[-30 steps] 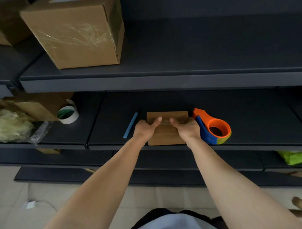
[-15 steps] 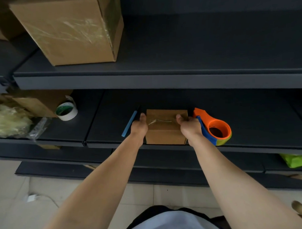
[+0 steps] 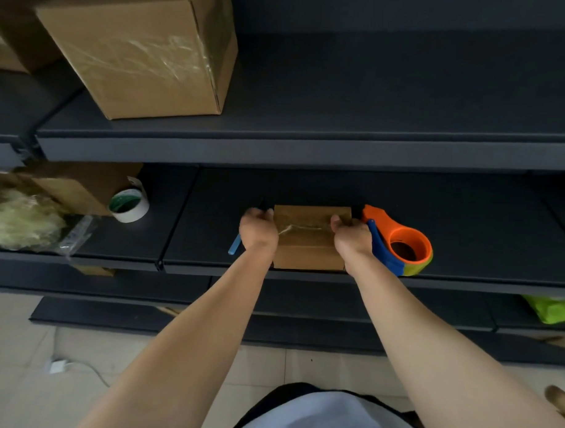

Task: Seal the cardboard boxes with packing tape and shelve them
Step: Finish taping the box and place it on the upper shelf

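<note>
Now small box between both hands.

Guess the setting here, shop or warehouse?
Likely a stockroom or packing area: dark metal shelving holding a taped cardboard box, with an orange tape dispenser and a tape roll lying on the shelf.

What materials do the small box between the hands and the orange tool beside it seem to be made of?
Small box: brown cardboard, matte, with a glossy clear tape strip wrinkled across its top. Orange tape dispenser: it looks like moulded plastic, smooth and slightly shiny, with a blue handle part; any metal blade is not visible.
</note>
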`<state>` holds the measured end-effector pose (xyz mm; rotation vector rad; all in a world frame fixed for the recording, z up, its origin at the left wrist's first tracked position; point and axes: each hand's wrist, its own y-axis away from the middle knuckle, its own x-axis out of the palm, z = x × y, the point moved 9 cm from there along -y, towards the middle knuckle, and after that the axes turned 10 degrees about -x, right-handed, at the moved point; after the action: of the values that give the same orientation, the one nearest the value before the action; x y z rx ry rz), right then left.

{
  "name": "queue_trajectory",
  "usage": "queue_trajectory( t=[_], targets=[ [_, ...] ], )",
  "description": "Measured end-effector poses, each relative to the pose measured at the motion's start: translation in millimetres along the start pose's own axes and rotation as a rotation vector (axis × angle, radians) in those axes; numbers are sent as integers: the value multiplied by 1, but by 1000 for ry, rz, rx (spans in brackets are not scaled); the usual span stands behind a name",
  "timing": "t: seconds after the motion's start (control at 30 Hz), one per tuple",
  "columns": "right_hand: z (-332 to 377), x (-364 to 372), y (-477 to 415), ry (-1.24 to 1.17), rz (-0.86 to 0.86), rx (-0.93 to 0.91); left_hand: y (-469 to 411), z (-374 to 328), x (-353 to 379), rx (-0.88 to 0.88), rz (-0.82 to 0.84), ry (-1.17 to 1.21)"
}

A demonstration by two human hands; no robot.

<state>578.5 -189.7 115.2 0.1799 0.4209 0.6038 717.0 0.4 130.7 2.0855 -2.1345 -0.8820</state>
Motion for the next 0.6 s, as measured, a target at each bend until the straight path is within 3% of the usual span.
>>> queue_trajectory(
  t=[0.23,0.33,0.47,0.53,0.6],
  targets=[
    [8,-16,17,-250,-174,-169,18,-13,19,200,151,-199],
    [-18,-27,14,-377,-252,-32,24,-14,23,240,225,-134],
    [-49,-4,16,-644,-54,226,28,-19,25,297,287,-127],
    [-52,2,18,-726,27,263,30,-19,26,285,323,-108],
    [-53,3,16,-765,76,263,32,-22,22,321,222,-201]
  ],
)
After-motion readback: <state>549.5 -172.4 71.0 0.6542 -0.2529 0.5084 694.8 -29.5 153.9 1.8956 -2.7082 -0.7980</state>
